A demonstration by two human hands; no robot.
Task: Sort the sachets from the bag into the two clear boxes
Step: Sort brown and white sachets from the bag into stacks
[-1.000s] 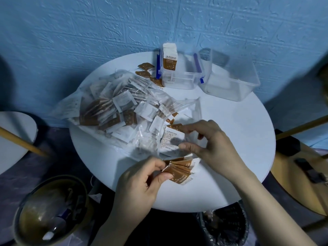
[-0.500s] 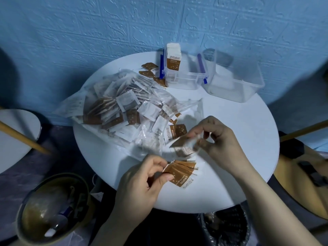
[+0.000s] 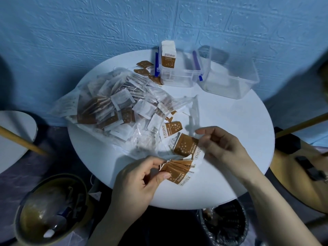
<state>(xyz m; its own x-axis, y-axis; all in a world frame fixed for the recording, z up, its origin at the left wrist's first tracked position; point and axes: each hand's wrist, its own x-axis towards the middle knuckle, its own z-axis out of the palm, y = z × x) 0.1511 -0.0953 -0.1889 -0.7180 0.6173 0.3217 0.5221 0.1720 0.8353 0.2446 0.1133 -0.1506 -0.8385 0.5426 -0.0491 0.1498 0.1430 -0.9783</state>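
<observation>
While the left hand sits low at the near edge of the round white counter, its thumb and curled fingers pinch a fanned stack of brown sachets, the flat packets spread like cards with their white printed ends pointing right. Reaching in from the lower right, the right hand has its forearm angled across the counter's rim and its fingers bent, nipping the white edge of a single brown sachet that tilts just above the fan, touching or nearly touching it; which cannot be told. Crinkled and glossy, the clear plastic bag sprawls over the left half of the counter, its mouth open toward the hands, crammed with small square packets in white and brown. A few loose brown packets lie behind it. Against the blue embossed wall stand the two clear boxes: the left box, rigid and rectangular with blue clips, holds an upright bundle of brown-and-white sachets at its left end, and the right box, touching it, has rounded corners and looks hazy inside.
</observation>
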